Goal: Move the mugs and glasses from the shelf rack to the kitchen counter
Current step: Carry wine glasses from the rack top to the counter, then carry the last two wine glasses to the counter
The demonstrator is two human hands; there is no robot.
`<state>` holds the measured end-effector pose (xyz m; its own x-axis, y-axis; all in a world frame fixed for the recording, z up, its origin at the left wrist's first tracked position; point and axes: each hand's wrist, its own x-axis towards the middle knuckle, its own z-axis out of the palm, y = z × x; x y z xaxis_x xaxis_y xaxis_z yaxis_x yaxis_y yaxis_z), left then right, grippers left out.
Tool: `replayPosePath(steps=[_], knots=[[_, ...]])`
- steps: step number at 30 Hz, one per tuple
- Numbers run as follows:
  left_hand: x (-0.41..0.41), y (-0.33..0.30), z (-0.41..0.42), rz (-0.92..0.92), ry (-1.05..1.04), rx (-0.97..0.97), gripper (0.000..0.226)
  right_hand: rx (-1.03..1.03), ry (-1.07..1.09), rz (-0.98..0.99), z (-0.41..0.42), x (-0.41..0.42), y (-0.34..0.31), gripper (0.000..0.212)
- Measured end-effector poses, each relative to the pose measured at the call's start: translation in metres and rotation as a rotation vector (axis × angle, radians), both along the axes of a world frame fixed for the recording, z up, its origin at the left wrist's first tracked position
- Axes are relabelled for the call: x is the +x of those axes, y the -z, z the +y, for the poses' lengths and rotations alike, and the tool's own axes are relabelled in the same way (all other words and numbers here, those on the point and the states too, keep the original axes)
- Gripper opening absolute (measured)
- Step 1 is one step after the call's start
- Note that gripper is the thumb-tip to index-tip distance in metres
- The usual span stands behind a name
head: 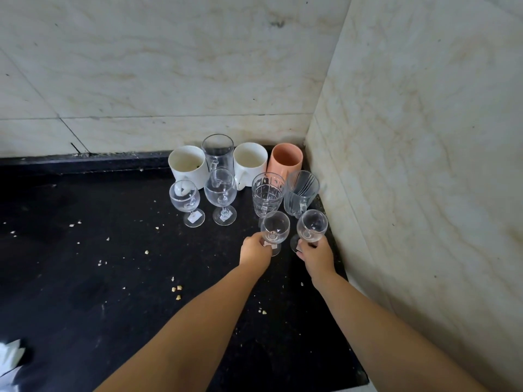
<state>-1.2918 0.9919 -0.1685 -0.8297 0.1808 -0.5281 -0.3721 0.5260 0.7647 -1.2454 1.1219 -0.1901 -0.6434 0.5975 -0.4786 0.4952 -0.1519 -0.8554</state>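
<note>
Gripping the stems of two small clear stemmed wine glasses, the left hand (pixel 254 250) holds one (pixel 274 228) and the right hand (pixel 315 251) the other (pixel 312 225), right of frame centre on the black stone counter (pixel 99 264). Both hands are closed around their glasses. Behind stand two white ceramic mugs (pixel 186 166), a salmon-pink cup (pixel 284 159) and more glasses.

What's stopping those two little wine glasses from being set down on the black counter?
Nothing visible. The left hand and right hand each hold a small stemmed glass at the counter, just in front of the patterned tumblers.
</note>
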Motion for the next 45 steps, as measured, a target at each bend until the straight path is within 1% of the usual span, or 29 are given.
replayPosePath(steps=[3, 6, 10, 12, 16, 18, 20, 23, 26, 27, 29, 33, 37, 40, 45], knots=[[0.002, -0.01, -0.008, 0.035, -0.01, -0.038, 0.034, 0.0, 0.018, -0.005, -0.003, 0.005, -0.01, 0.028], [0.006, -0.025, -0.018, 0.088, 0.002, -0.07, 0.041, 0.055, 0.006, -0.039, -0.009, 0.012, -0.023, 0.035], [0.02, -0.049, -0.033, 0.141, 0.017, -0.065, 0.045, 0.128, 0.002, -0.071, -0.023, 0.029, -0.05, 0.056], [0.029, -0.061, -0.041, 0.17, 0.023, -0.058, 0.045, 0.174, 0.005, -0.071, -0.029, 0.038, -0.065, 0.062], [0.056, -0.09, -0.067, 0.251, 0.052, -0.047, 0.047, 0.262, 0.002, -0.037, -0.05, 0.064, -0.101, 0.058], [0.068, -0.102, -0.082, 0.286, 0.066, -0.052, 0.047, 0.328, -0.018, -0.019, -0.062, 0.077, -0.118, 0.05], [0.083, -0.112, -0.1, 0.329, 0.089, -0.087, 0.047, 0.45, -0.057, -0.006, -0.078, 0.091, -0.135, 0.041], [0.103, -0.123, -0.127, 0.443, 0.166, -0.229, 0.05, 0.731, -0.211, -0.038, -0.097, 0.111, -0.154, 0.044], [0.123, -0.132, -0.155, 0.586, 0.262, -0.427, 0.048, 1.125, -0.505, -0.162, -0.114, 0.127, -0.169, 0.048], [0.128, -0.134, -0.163, 0.625, 0.291, -0.482, 0.047, 1.218, -0.58, -0.203, -0.119, 0.131, -0.172, 0.048], [0.136, -0.138, -0.178, 0.681, 0.341, -0.571, 0.047, 1.322, -0.659, -0.264, -0.131, 0.135, -0.18, 0.05], [0.154, -0.145, -0.205, 0.768, 0.396, -0.702, 0.047, 1.446, -0.787, -0.27, -0.157, 0.14, -0.189, 0.053], [0.172, -0.15, -0.24, 0.796, 0.374, -0.788, 0.046, 1.462, -0.939, -0.225, -0.188, 0.139, -0.19, 0.051], [0.184, -0.153, -0.269, 0.747, 0.264, -0.829, 0.042, 1.449, -1.039, -0.158, -0.213, 0.134, -0.188, 0.051], [0.236, -0.146, -0.325, 0.579, -0.012, -0.875, 0.041, 1.444, -1.274, 0.014, -0.269, 0.136, -0.178, 0.045]])
